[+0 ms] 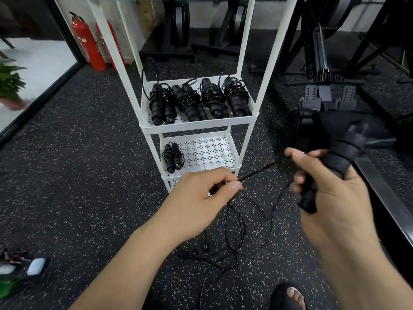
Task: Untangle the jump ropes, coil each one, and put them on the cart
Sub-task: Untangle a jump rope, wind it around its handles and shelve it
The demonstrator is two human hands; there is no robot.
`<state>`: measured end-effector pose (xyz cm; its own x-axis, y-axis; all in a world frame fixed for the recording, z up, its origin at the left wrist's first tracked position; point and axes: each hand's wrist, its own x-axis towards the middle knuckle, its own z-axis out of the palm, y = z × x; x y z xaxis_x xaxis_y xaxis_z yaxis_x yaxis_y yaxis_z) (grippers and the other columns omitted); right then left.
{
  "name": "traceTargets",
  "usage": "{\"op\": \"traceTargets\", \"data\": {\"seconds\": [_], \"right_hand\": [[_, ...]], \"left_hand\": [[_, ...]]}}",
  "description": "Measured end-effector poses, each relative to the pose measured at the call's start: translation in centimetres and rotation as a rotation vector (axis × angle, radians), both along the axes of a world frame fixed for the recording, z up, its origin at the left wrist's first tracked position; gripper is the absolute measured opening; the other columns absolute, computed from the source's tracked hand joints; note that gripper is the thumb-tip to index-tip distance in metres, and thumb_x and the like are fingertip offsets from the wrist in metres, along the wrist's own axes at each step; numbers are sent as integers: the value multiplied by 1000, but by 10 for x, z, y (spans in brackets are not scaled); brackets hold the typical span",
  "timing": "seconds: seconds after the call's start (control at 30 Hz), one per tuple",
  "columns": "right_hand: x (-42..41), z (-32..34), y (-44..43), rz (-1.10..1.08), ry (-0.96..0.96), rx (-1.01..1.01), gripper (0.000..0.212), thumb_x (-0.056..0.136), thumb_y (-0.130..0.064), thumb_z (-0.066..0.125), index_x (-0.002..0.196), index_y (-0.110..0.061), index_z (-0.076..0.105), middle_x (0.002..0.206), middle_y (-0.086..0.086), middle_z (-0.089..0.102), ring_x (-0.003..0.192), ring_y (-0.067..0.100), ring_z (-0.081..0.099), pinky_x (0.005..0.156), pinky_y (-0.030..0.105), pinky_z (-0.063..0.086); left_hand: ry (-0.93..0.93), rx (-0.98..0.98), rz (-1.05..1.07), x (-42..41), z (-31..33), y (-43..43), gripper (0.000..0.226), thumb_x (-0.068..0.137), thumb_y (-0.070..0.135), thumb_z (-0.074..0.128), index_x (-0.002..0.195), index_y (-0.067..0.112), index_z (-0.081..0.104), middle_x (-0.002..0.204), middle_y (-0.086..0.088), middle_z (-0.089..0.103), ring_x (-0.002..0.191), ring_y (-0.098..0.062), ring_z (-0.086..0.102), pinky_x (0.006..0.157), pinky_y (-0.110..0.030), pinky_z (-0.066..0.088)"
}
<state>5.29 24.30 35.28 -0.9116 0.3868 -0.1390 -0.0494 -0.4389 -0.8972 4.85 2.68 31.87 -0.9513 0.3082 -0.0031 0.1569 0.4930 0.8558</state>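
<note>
Black handles (pixel 339 157) sit clenched in the right hand (pixel 335 198) at 3 o'clock while the left hand (pixel 201 193) pinches their cord (pixel 263 167) taut, probably for winding, loose rope (pixel 234 231) trailing at 6 o'clock and the cart (pixel 199 128) waiting at 12.

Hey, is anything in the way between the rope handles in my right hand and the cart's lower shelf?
Nothing visible stands between the handles and the lower shelf, which holds one coiled rope at its left. The cord trails loose on the floor.
</note>
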Motion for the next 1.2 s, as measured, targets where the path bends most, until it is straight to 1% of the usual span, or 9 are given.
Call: {"op": "traceTargets", "data": {"seconds": [0.07, 0.2, 0.37, 0.5, 0.63, 0.8, 0.9, 1.1, 1.2], "right_hand": [[-1, -1, 8, -27, 0, -4, 29, 84, -4, 82, 91, -23, 60, 132, 30, 67, 59, 11, 54, 52, 21, 43], [1, -3, 5, 12, -22, -44, 30, 85, -7, 80, 97, -21, 56, 122, 20, 77, 60, 11, 54, 53, 20, 44], [9, -7, -21, 187, -93, 30, 40, 69, -12, 87, 99, -15, 61, 118, 33, 72, 58, 15, 58, 49, 22, 45], [17, -15, -35, 318, -111, 180, 23, 81, -5, 85, 87, -21, 69, 99, 25, 77, 58, 17, 61, 47, 26, 45], [15, -15, -34, 299, -89, 194, 23, 84, -6, 85, 83, -23, 71, 81, 20, 69, 56, 18, 57, 47, 27, 44], [11, -8, -26, 203, -31, 133, 31, 71, -14, 88, 92, -17, 65, 88, 27, 65, 57, 16, 54, 48, 24, 44], [5, -5, -12, 93, 5, 108, 31, 76, -9, 86, 95, -18, 63, 110, 43, 64, 58, 14, 53, 49, 23, 43], [-3, -9, 9, -66, 10, 11, 28, 87, -4, 81, 93, -22, 60, 116, 24, 70, 58, 12, 53, 51, 22, 44], [0, -11, -1, 18, -40, -45, 34, 81, -9, 83, 102, -19, 58, 127, 24, 73, 60, 12, 54, 52, 21, 43]], "left_hand": [[1, 7, 3, 0, -1, -1, 13, 105, 46, 61, 104, 47, 73, 83, 16, 71, 76, -25, 68, 77, -46, 59], [14, 6, -2, 0, -1, -1, 14, 106, 45, 60, 104, 46, 74, 80, 15, 70, 74, -27, 67, 74, -47, 59], [39, 17, -11, 1, -1, 1, 14, 106, 45, 61, 102, 45, 74, 77, 11, 70, 72, -27, 66, 73, -50, 59], [56, 27, -5, 1, -3, 1, 15, 106, 43, 62, 95, 41, 72, 75, 9, 69, 72, -21, 66, 73, -49, 57], [22, 50, -5, 2, -1, 1, 14, 105, 42, 63, 94, 41, 72, 77, 9, 70, 75, -23, 67, 77, -49, 58], [-12, 45, -20, 0, 3, 3, 11, 105, 45, 63, 99, 43, 72, 81, 15, 73, 77, -26, 70, 80, -52, 60], [-39, 40, -15, 0, 5, 2, 10, 104, 47, 63, 102, 46, 72, 83, 17, 72, 79, -31, 70, 80, -52, 60], [-42, 22, -9, -2, 4, -2, 11, 105, 45, 61, 103, 47, 71, 85, 16, 73, 80, -34, 70, 80, -53, 61], [-41, 14, -9, -1, 4, -2, 12, 105, 43, 61, 105, 48, 72, 87, 16, 74, 80, -32, 71, 80, -52, 61]]}}
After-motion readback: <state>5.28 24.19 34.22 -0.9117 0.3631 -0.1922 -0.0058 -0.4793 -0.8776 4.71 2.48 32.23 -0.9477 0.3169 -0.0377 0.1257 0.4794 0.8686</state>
